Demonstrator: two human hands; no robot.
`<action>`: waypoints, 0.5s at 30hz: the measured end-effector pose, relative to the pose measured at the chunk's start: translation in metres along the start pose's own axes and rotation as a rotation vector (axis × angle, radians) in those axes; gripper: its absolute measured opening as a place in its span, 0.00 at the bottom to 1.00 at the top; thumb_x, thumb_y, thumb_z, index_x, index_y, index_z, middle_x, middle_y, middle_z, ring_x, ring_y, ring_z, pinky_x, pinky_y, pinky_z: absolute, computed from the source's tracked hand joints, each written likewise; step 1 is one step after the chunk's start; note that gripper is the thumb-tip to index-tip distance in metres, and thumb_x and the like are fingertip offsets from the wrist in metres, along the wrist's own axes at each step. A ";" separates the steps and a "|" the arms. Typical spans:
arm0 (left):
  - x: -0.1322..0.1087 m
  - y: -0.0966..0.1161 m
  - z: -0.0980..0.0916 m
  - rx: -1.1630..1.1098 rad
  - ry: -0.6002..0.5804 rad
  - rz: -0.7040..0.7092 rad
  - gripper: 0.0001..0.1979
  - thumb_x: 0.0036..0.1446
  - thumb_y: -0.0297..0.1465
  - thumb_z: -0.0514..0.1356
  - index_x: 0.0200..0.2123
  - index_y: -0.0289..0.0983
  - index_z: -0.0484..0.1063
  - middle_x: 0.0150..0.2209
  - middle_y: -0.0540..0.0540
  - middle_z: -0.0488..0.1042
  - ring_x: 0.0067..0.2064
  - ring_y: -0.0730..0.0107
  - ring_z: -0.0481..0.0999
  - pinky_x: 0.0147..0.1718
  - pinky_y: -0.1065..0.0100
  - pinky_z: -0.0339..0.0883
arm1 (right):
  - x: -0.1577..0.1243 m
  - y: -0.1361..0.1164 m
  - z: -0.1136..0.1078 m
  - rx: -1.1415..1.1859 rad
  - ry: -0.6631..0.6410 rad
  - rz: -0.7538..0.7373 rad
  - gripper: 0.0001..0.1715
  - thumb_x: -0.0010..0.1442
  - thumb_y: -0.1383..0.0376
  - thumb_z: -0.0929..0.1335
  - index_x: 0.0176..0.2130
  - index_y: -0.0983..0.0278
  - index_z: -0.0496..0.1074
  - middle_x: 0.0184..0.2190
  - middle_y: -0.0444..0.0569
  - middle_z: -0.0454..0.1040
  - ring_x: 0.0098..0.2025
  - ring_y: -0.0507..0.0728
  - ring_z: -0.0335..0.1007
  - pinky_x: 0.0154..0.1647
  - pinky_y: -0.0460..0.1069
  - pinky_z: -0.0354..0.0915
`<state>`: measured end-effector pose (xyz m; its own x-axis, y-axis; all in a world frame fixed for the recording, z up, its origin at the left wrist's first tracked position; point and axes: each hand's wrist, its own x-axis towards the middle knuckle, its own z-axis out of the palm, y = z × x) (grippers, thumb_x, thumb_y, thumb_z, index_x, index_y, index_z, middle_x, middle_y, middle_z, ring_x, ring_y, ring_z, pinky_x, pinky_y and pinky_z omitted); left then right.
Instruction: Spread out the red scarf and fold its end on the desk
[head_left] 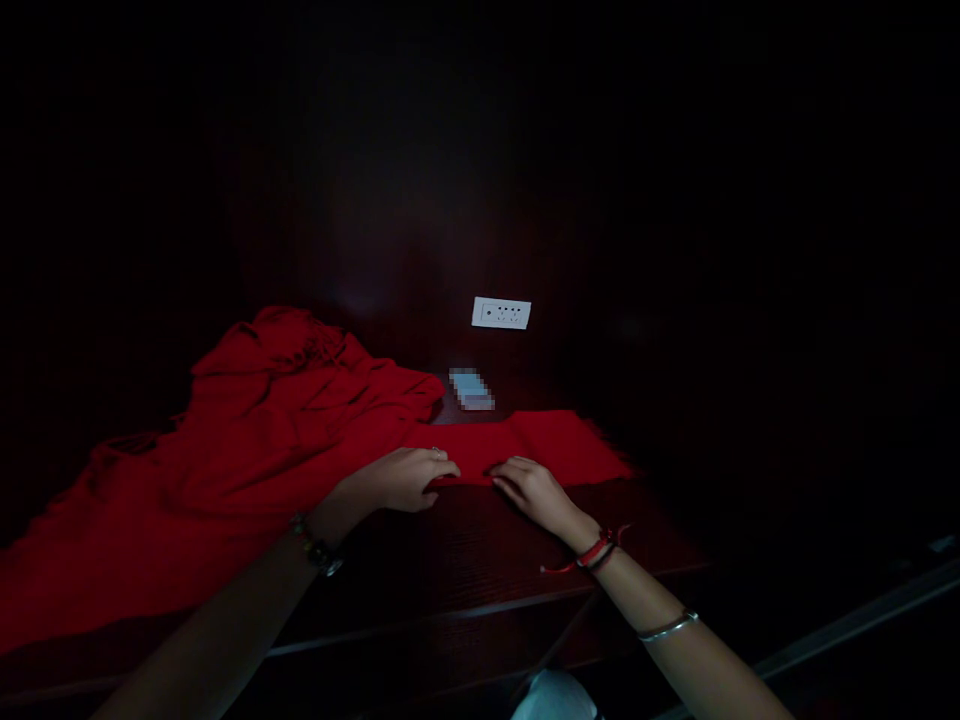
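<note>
Dark wood-grained table [469,555] bore red fringed cloth [277,430] at left grip [420,478] and right grip [529,487]; whether either pinched it was undeterminable.

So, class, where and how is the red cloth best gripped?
Probably the near edge of the red cloth, between the left hand and right hand, pinched from the front: it lies flat there, edge facing front, unlike the heaped left side.
</note>
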<state>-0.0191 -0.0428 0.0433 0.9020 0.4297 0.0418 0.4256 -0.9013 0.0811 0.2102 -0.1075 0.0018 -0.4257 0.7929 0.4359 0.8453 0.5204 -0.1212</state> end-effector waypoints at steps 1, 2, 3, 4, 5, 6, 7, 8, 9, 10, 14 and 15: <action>0.000 -0.002 0.000 -0.007 0.013 0.000 0.16 0.52 0.28 0.53 0.46 0.40 0.64 0.46 0.46 0.68 0.47 0.65 0.66 0.45 0.67 0.57 | 0.002 0.003 -0.001 0.053 0.000 0.020 0.12 0.61 0.67 0.59 0.39 0.66 0.69 0.34 0.50 0.72 0.37 0.52 0.66 0.39 0.46 0.61; 0.001 -0.004 0.000 -0.017 0.025 -0.004 0.15 0.53 0.27 0.52 0.45 0.40 0.65 0.44 0.46 0.69 0.45 0.66 0.67 0.44 0.68 0.58 | 0.004 0.004 -0.002 0.097 -0.009 0.031 0.12 0.60 0.67 0.59 0.40 0.66 0.69 0.35 0.50 0.72 0.37 0.52 0.67 0.39 0.46 0.61; 0.002 -0.007 0.000 -0.028 0.033 -0.011 0.13 0.54 0.26 0.51 0.43 0.39 0.66 0.43 0.46 0.70 0.44 0.67 0.68 0.43 0.69 0.59 | 0.007 0.004 -0.004 0.131 -0.024 0.034 0.12 0.60 0.67 0.59 0.41 0.65 0.68 0.35 0.49 0.72 0.38 0.52 0.67 0.40 0.46 0.61; 0.002 -0.009 0.000 -0.037 0.038 -0.018 0.12 0.54 0.27 0.51 0.42 0.39 0.67 0.41 0.47 0.71 0.43 0.67 0.68 0.42 0.70 0.59 | 0.011 0.003 -0.006 0.157 -0.042 0.032 0.11 0.60 0.66 0.60 0.41 0.65 0.68 0.36 0.49 0.72 0.38 0.52 0.67 0.40 0.46 0.61; 0.003 -0.012 0.000 -0.041 0.042 -0.025 0.10 0.54 0.28 0.52 0.41 0.39 0.67 0.40 0.47 0.71 0.41 0.68 0.69 0.40 0.70 0.59 | 0.015 0.001 -0.007 0.175 -0.055 0.026 0.12 0.59 0.65 0.62 0.42 0.65 0.68 0.36 0.49 0.72 0.38 0.52 0.67 0.40 0.46 0.62; 0.003 -0.014 0.000 -0.040 0.047 -0.031 0.09 0.54 0.29 0.53 0.40 0.39 0.67 0.38 0.48 0.72 0.40 0.68 0.69 0.38 0.71 0.60 | 0.018 -0.002 -0.008 0.185 -0.064 0.017 0.13 0.57 0.64 0.63 0.43 0.64 0.67 0.36 0.49 0.71 0.38 0.52 0.67 0.39 0.46 0.62; 0.003 -0.015 0.000 -0.035 0.054 -0.035 0.08 0.54 0.30 0.53 0.39 0.39 0.68 0.37 0.48 0.72 0.38 0.69 0.69 0.37 0.72 0.60 | 0.022 -0.006 -0.008 0.189 -0.066 0.009 0.15 0.55 0.63 0.65 0.43 0.64 0.67 0.36 0.49 0.71 0.38 0.53 0.67 0.39 0.46 0.62; 0.003 -0.017 0.000 -0.025 0.061 -0.037 0.08 0.54 0.30 0.54 0.38 0.39 0.68 0.35 0.49 0.72 0.37 0.69 0.69 0.35 0.72 0.60 | 0.025 -0.010 -0.007 0.189 -0.061 0.003 0.16 0.53 0.62 0.67 0.43 0.65 0.67 0.36 0.49 0.70 0.37 0.53 0.67 0.38 0.46 0.62; 0.002 -0.017 0.000 -0.013 0.064 -0.038 0.07 0.54 0.31 0.54 0.38 0.39 0.68 0.34 0.49 0.72 0.36 0.69 0.69 0.34 0.73 0.60 | 0.027 -0.014 -0.005 0.186 -0.053 0.000 0.17 0.52 0.61 0.68 0.42 0.65 0.67 0.35 0.49 0.70 0.36 0.53 0.66 0.37 0.46 0.62; 0.002 -0.017 0.000 0.001 0.063 -0.040 0.07 0.54 0.31 0.55 0.37 0.39 0.68 0.33 0.49 0.72 0.35 0.69 0.69 0.33 0.73 0.59 | 0.028 -0.017 -0.002 0.181 -0.045 -0.001 0.16 0.52 0.62 0.68 0.41 0.65 0.67 0.34 0.49 0.70 0.36 0.53 0.66 0.36 0.46 0.62; 0.000 -0.014 -0.003 0.059 0.045 -0.069 0.07 0.55 0.32 0.53 0.35 0.38 0.69 0.31 0.49 0.72 0.33 0.69 0.69 0.31 0.73 0.59 | 0.027 -0.021 0.013 0.159 -0.034 -0.002 0.07 0.56 0.65 0.65 0.36 0.66 0.68 0.32 0.48 0.71 0.35 0.52 0.67 0.36 0.45 0.61; 0.000 -0.013 -0.003 0.074 0.039 -0.080 0.07 0.56 0.33 0.53 0.34 0.39 0.69 0.31 0.48 0.72 0.33 0.69 0.69 0.30 0.72 0.59 | 0.026 -0.020 0.016 0.155 -0.027 0.003 0.07 0.57 0.66 0.64 0.36 0.66 0.69 0.31 0.49 0.71 0.34 0.52 0.67 0.36 0.45 0.61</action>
<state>-0.0249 -0.0309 0.0456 0.8619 0.5013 0.0766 0.5019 -0.8648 0.0120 0.1772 -0.0927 0.0011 -0.4338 0.8016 0.4114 0.7873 0.5593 -0.2596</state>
